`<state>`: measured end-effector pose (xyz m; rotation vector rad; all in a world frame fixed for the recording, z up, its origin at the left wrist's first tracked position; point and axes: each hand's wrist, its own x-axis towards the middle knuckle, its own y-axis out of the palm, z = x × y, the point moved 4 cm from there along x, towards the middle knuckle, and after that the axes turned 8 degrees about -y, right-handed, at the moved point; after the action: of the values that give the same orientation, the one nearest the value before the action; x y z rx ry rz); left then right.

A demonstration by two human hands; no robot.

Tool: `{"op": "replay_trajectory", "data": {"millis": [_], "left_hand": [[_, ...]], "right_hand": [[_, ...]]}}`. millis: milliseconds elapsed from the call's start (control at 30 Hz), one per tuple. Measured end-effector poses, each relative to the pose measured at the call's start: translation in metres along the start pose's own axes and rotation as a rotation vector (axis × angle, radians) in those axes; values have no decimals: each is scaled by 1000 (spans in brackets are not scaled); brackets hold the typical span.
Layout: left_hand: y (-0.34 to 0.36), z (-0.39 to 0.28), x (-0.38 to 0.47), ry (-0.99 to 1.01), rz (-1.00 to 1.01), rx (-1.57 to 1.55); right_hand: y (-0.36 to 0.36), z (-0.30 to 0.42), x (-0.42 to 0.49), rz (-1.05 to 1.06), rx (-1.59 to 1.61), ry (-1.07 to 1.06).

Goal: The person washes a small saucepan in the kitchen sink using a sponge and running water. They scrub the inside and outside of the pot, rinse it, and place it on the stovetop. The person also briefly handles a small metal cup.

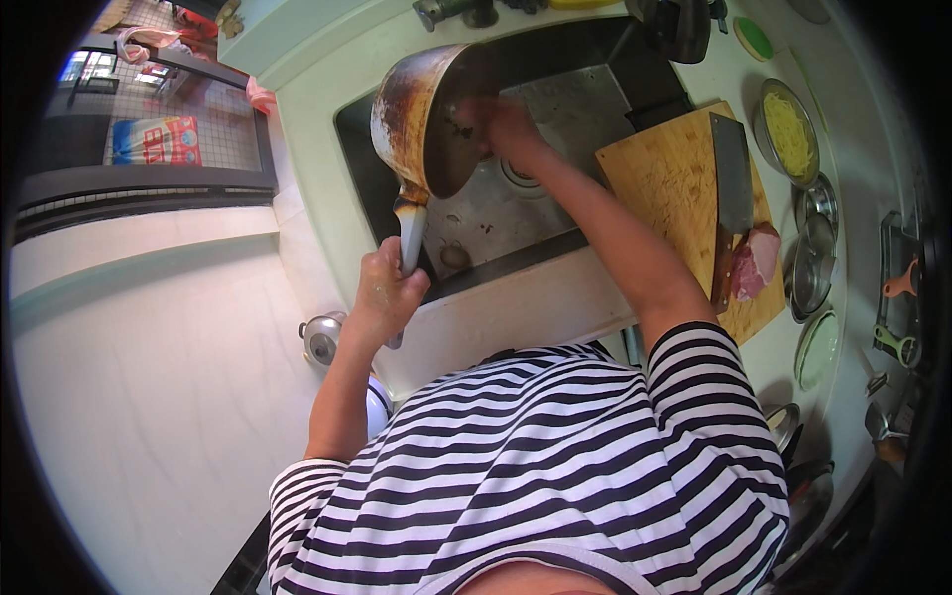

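Observation:
My left hand (388, 286) grips the pale grey handle of a saucepan (405, 111) whose outside is scorched brown. The pan is tipped on its side above the sink (547, 104), its dark mouth facing right. My right hand (509, 134) reaches across to the pan's mouth. Its fingers are blurred, and whether they hold anything cannot be told. Dark bits cling inside the pan near those fingers. Below, the drain (520, 177) shows partly behind my right wrist, and a small round brownish object (454, 256) lies on the wet sink floor.
Right of the sink, a wooden cutting board (654, 175) carries a cleaver (732, 175) and a piece of raw meat (757, 262). Beyond it stand a metal bowl of yellow shreds (790, 137), more metal bowls (812, 260) and a green dish (817, 349). A faucet (457, 11) is at the back.

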<state>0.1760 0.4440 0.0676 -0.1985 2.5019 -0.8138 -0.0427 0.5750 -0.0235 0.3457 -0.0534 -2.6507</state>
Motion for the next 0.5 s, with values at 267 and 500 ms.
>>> {"op": "replay_trajectory", "data": {"millis": [267, 500], "left_hand": [[-1, -8, -3, -22, -3, -40], [0, -2, 2, -21, -18, 4]], "right_hand": [[16, 3, 15, 213, -973, -491], [-7, 11, 11, -104, 94, -168]]}}
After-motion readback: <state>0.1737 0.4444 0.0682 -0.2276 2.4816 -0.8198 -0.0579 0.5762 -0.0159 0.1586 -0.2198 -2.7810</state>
